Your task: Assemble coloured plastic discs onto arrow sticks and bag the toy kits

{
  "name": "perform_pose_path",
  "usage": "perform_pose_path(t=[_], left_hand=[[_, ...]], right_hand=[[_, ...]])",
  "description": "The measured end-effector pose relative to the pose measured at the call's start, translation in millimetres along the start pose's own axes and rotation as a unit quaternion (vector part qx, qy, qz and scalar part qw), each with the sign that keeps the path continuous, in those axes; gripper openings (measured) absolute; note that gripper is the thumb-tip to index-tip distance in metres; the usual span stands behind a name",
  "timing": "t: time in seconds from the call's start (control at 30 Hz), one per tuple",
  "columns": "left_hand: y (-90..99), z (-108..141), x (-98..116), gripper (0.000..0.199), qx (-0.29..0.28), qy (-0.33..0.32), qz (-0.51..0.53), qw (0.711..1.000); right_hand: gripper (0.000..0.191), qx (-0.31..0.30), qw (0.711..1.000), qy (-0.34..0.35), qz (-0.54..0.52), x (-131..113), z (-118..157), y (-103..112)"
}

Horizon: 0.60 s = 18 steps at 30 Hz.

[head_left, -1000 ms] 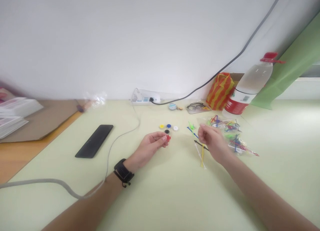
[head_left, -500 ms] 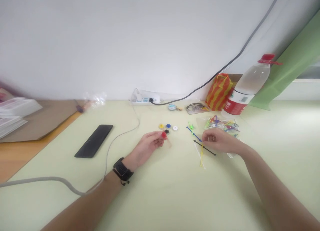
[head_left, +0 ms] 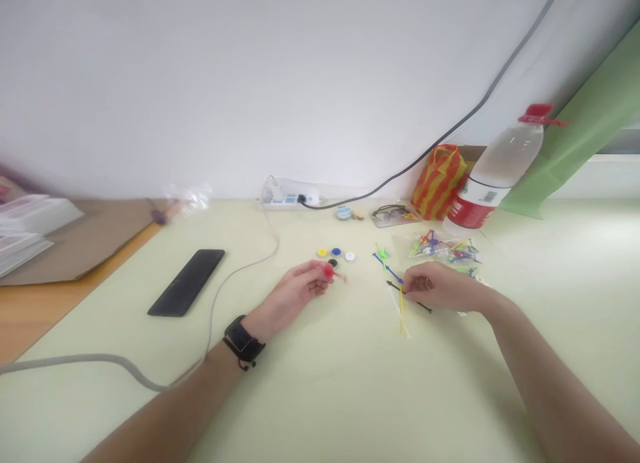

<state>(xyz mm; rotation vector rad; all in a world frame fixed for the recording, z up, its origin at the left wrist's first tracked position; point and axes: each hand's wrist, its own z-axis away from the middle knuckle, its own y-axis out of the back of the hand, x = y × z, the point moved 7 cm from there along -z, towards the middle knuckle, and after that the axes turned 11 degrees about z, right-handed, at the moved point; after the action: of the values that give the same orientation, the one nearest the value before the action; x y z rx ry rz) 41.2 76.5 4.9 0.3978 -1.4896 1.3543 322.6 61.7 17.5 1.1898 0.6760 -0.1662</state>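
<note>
Left hand [head_left: 297, 288]: closed, thumb and fingers pinching the red piece [head_left: 328, 271]. A blurred reddish stem sticks out to the right.
Right hand [head_left: 436, 287]: fingers curled, tips down at the black arrow stick [head_left: 421, 305] and the top of the yellow stick [head_left: 403, 319]. Can't tell if it grips either.
Red piece position: at the left fingertips, just on the near side of the black disc [head_left: 333, 263].
Discs: yellow disc [head_left: 323, 253], blue disc [head_left: 337, 252] and white disc [head_left: 350, 256] in a rough row on the far side of the black one.
Sticks: green stick [head_left: 383, 253], blue arrow stick [head_left: 387, 267] and white stick [head_left: 398, 307] loose on the table [head_left: 320, 389], left of the right hand. White and yellow run toward the near side.
Packs: clear bag [head_left: 444, 247] of coloured parts beyond the right hand; more bagged parts partly hidden behind it.
Bottle [head_left: 510, 149]: red cap, leans right. Red and white label [head_left: 470, 206] with a barcode; lettering too blurred to read.
Far edge: power strip [head_left: 293, 199] with black plug, round tin [head_left: 344, 213], glasses [head_left: 390, 213], red-yellow striped bag [head_left: 439, 183] left of the bottle.
Left side: black slab [head_left: 187, 283], no readable marking; black watch [head_left: 244, 338] on left wrist.
</note>
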Motion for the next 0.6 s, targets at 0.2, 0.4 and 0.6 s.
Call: perform_pose_path(t=[0.2, 0.4, 0.6], left_hand=[[0.9, -1, -2, 0.024, -0.001, 0.002, -0.01, 1.0], [1.1, -1, -1, 0.022, 0.005, 0.002, -0.006, 1.0], [-2.4, 0, -1, 0.023, -0.002, 0.005, -0.016, 1.0]], right_hand=[[0.012, 0.034, 0.999, 0.03, 0.02, -7, -2, 6], [0.009, 0.063, 0.998, 0.023, 0.0, -7, -2, 11], [0.012, 0.159, 0.987, 0.025, -0.007, -12, -3, 19]])
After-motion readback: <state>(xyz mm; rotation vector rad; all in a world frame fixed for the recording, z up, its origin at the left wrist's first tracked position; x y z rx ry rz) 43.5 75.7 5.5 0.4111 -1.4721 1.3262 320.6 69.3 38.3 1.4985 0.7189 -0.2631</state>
